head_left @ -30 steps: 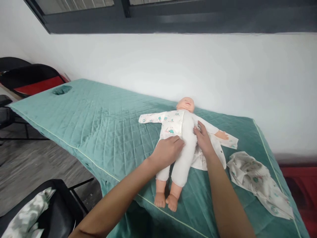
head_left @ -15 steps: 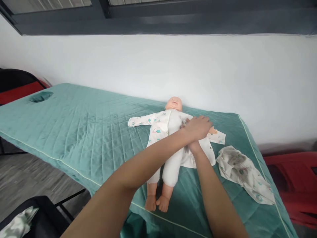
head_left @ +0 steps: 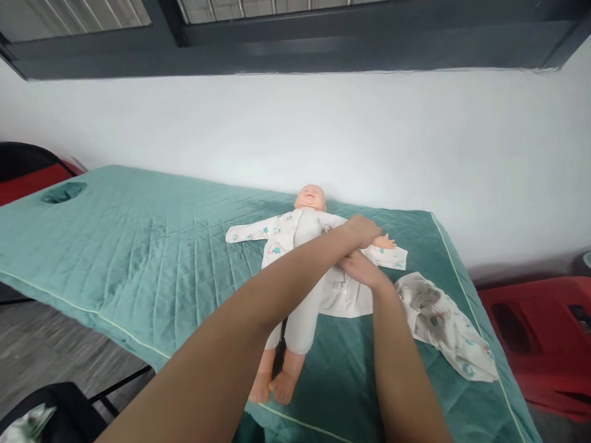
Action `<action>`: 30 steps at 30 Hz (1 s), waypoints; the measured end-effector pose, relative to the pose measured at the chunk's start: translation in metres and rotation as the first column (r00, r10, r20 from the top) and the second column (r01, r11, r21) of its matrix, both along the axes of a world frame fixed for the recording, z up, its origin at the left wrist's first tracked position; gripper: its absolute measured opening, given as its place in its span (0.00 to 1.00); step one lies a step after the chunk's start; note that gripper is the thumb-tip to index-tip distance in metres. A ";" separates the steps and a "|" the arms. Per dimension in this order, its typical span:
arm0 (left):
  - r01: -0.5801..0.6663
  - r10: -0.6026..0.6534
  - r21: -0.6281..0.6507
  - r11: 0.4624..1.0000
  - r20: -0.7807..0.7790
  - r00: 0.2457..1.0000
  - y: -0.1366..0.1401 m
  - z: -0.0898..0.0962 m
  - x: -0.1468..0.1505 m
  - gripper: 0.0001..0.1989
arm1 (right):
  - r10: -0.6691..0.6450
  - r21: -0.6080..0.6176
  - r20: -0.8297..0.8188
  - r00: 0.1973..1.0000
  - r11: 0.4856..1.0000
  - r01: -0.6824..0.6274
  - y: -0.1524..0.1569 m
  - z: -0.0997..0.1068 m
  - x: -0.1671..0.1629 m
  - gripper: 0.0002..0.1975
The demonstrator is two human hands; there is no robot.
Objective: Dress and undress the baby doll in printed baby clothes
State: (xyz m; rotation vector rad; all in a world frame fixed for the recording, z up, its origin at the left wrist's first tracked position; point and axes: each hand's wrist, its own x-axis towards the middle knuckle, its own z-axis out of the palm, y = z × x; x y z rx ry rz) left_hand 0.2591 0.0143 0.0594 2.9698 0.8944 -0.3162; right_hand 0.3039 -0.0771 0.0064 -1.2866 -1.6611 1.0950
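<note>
A baby doll (head_left: 302,326) lies face up on a green quilted bed cover, its head toward the wall. Its white patterned shirt (head_left: 279,249) is open at the front; one sleeve covers the doll's arm on the left side. On the right side the doll's bare hand (head_left: 385,242) shows above the loose, flat sleeve (head_left: 392,258). My left hand (head_left: 364,231) reaches across the doll, its fingers closed round that arm near the wrist. Just below it, my right hand (head_left: 361,267) is at the shirt's side panel, its fingers mostly hidden under my left wrist.
A crumpled patterned white garment (head_left: 446,326) lies on the green quilted cover (head_left: 152,246) at the right. Red plastic furniture (head_left: 540,338) stands beyond the bed's right end. A white wall (head_left: 369,135) runs behind. At lower left is a dark chair (head_left: 60,400) with cloth on it.
The view has shifted slightly. My right hand has turned and moved outward from under my left wrist. More of the doll's hand shows, and the shirt flap at the right is drawn in.
</note>
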 end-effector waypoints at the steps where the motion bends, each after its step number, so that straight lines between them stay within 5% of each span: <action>1: 0.001 -0.001 -0.015 1.000 0.004 1.000 0.002 0.004 -0.002 0.20 | 0.061 -0.048 0.022 0.998 0.997 -0.060 -0.004 0.009 0.010 0.22; 3: -0.003 0.004 -0.043 0.999 0.026 1.000 0.005 0.011 -0.008 0.19 | 0.059 -0.118 0.061 0.996 0.992 -0.051 -0.009 0.020 0.030 0.19; 5: -0.010 0.013 -0.052 0.999 0.058 0.998 0.006 0.014 -0.013 0.17 | -0.095 -0.167 0.209 0.973 0.977 0.132 -0.008 0.021 0.048 0.17; 8: -0.013 0.018 -0.047 0.999 0.091 0.996 0.005 0.015 -0.020 0.14 | -0.327 -0.122 0.487 0.810 0.893 0.433 0.000 0.006 0.060 0.19; 10: -0.008 0.012 -0.041 0.999 0.111 0.994 0.003 0.014 -0.025 0.13 | -0.409 -0.070 0.531 0.742 0.851 0.520 0.007 -0.006 0.060 0.21; 17: -0.011 0.007 0.023 1.000 0.201 0.980 -0.002 0.004 -0.036 0.11 | -0.589 -0.077 0.231 0.774 0.782 0.618 0.008 -0.015 0.074 0.12; 23: 0.024 -0.026 0.019 1.000 0.100 0.995 0.002 -0.009 -0.039 0.13 | -0.772 -0.159 -0.142 0.620 0.636 0.755 -0.001 -0.006 0.086 0.13; 30: 0.014 -0.016 0.052 0.999 0.033 0.999 -0.002 -0.010 -0.038 0.10 | -0.704 -0.213 -0.551 0.448 0.638 0.740 -0.001 0.008 0.079 0.17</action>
